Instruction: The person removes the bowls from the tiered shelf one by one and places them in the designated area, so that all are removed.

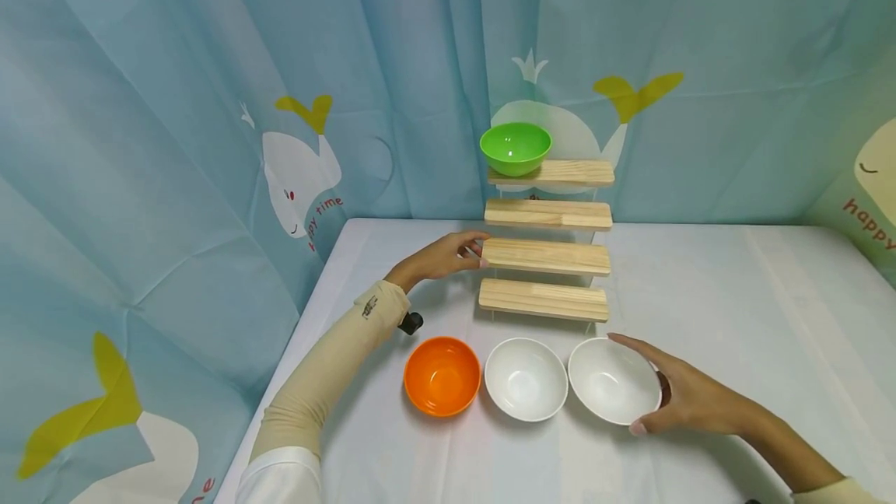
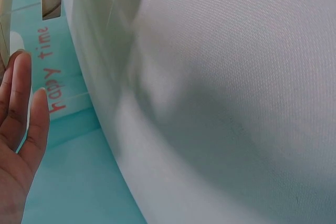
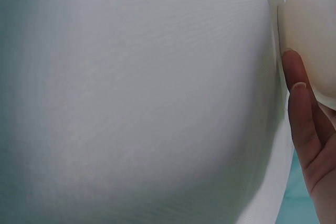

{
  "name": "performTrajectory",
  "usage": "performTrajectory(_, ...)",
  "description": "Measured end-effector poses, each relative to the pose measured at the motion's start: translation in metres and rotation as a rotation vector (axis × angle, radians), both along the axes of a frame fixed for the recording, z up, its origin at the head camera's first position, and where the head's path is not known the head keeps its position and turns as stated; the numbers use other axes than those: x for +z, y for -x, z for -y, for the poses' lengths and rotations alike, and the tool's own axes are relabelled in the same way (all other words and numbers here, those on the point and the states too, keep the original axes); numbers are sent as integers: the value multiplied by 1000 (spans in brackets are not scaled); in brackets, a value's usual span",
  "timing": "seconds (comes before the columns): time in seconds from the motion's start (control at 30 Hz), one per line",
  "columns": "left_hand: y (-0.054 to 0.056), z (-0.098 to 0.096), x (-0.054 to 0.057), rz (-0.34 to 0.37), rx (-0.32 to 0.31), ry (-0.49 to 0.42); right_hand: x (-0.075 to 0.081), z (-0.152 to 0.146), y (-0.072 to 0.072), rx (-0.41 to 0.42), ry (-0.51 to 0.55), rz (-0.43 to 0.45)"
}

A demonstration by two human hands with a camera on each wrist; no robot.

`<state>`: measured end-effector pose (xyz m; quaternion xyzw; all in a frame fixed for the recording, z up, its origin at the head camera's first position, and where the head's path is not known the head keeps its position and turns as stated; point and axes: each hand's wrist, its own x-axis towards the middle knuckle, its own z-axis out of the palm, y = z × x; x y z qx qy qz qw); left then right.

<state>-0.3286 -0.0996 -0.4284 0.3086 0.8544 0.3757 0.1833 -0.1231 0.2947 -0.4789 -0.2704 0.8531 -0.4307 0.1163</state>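
Observation:
My left hand [image 1: 442, 255] is at the left end of the wooden stepped rack [image 1: 546, 257], thumb and fingers gripping the end of its second plank from the bottom. Part of that hand [image 2: 21, 124] shows beside wood in the left wrist view. My right hand [image 1: 689, 399] spans the right-hand white bowl [image 1: 607, 381], with a finger at the far rim and the thumb at the near rim. In the right wrist view, fingers [image 3: 302, 111] lie along the pale bowl [image 3: 315, 35]. Another white bowl [image 1: 526, 379] and an orange bowl [image 1: 442, 377] stand to its left.
A green bowl [image 1: 516, 148] sits at the left of the rack's top plank. White cloth [image 1: 735, 317] covers the table. Blue curtains [image 1: 420, 61] with whale prints hang behind and at the sides. A small black object [image 1: 411, 323] shows beside the left forearm.

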Motion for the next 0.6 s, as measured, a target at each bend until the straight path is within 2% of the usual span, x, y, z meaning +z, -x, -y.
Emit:
performTrajectory(0.17, -1, 0, 0, 3, 5, -5, 1, -1, 0, 4, 4, 51)
performTrajectory(0.6, -1, 0, 0, 4, 2, -19, 1, -2, 0, 14, 18, 104)
